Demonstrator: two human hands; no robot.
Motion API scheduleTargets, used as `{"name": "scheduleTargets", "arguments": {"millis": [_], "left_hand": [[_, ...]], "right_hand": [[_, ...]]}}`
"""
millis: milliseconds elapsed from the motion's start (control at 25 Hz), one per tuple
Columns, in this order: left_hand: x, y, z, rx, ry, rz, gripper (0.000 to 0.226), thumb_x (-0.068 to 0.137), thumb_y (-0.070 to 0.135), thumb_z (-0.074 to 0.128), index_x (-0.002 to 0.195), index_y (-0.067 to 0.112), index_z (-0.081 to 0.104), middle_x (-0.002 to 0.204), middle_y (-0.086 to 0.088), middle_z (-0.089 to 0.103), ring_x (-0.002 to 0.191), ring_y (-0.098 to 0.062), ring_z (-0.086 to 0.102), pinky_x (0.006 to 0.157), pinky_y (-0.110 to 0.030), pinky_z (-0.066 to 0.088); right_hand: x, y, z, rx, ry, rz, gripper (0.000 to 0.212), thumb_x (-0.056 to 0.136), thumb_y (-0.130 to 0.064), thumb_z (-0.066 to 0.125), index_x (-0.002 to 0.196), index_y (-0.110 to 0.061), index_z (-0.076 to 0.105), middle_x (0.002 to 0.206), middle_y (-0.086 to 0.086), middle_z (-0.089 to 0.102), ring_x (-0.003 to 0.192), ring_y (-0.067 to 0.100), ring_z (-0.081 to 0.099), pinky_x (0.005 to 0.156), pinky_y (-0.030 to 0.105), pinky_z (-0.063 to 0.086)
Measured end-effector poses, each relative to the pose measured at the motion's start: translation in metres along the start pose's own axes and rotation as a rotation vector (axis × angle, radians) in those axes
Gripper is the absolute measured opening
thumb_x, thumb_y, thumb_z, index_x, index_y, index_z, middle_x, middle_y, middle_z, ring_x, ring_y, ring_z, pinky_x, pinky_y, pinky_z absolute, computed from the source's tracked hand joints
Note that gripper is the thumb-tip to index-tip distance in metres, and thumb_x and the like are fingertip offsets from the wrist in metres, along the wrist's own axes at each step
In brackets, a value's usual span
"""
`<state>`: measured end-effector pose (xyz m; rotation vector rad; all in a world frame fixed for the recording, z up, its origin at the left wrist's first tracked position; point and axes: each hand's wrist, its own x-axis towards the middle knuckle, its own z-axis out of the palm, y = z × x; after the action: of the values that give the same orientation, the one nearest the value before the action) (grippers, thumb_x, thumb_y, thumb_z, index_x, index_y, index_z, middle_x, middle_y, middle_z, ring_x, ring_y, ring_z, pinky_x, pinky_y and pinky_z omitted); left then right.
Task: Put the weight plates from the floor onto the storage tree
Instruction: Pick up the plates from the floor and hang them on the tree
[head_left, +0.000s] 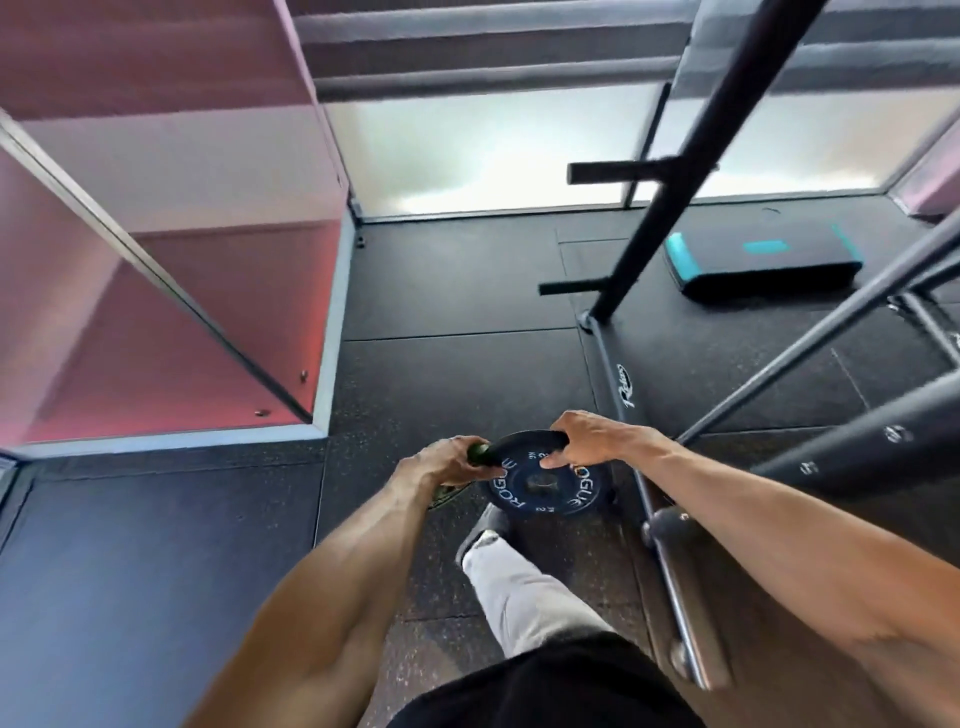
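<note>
Plate (545, 486), carried: right hand (587, 441) fingers grasp rim; left hand (441, 463) fingers clutch a green item (479, 451). Next, likely: align bore with tree (670, 208) peg (571, 287).

Step platform (763, 262): black with teal end and teal top patch, lying flat on black rubber floor tiles (457, 291), which show visible seams. Frosted window (467, 156): behind the platform, running along the far wall to its left. Pink wall panels (156, 260): well to the platform's left, edged in pale trim. Grey tubular frame (810, 338): just right of the platform, slanting toward the viewer. Light trouser leg (524, 597) and dark shoe (488, 525): well apart from the platform, on the viewer's side.
</note>
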<state>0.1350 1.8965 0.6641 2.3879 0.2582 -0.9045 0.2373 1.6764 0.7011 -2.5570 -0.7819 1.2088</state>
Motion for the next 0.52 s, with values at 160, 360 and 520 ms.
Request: {"name": "scheduleTargets", "arguments": {"millis": [160,360,520], "left_hand": [[0.046,-0.031,-0.069,0.023,-0.113,0.004,0.070,0.079,0.074,0.058,0.139,0.040,0.047,0.139,0.009,0.057,0.121,-0.019,0.057,0.096,-0.031,0.043],[0.109,-0.051,-0.160,0.066,-0.154,0.040,0.063,0.086,0.067,0.057,0.142,0.040,0.043,0.142,0.007,0.055,0.125,-0.022,0.055,0.103,-0.038,0.044],[0.154,-0.054,-0.225,0.158,-0.179,0.089,0.065,0.084,0.073,0.053,0.141,0.045,0.040,0.142,0.007,0.055,0.124,-0.023,0.055,0.104,-0.041,0.045]], "right_hand": [[0.070,-0.030,-0.059,-0.045,-0.046,-0.032,0.031,0.084,-0.042,0.074,0.099,-0.014,0.071,0.083,0.002,0.070,0.073,0.019,0.065,0.071,0.033,0.053],[0.139,-0.060,-0.129,-0.003,-0.010,-0.009,0.032,0.087,-0.038,0.073,0.109,-0.015,0.070,0.094,0.003,0.071,0.079,0.016,0.069,0.075,0.033,0.060],[0.177,-0.066,-0.173,0.101,0.018,0.033,0.036,0.088,-0.037,0.072,0.117,-0.015,0.067,0.099,0.005,0.071,0.083,0.017,0.072,0.073,0.032,0.062]]}}
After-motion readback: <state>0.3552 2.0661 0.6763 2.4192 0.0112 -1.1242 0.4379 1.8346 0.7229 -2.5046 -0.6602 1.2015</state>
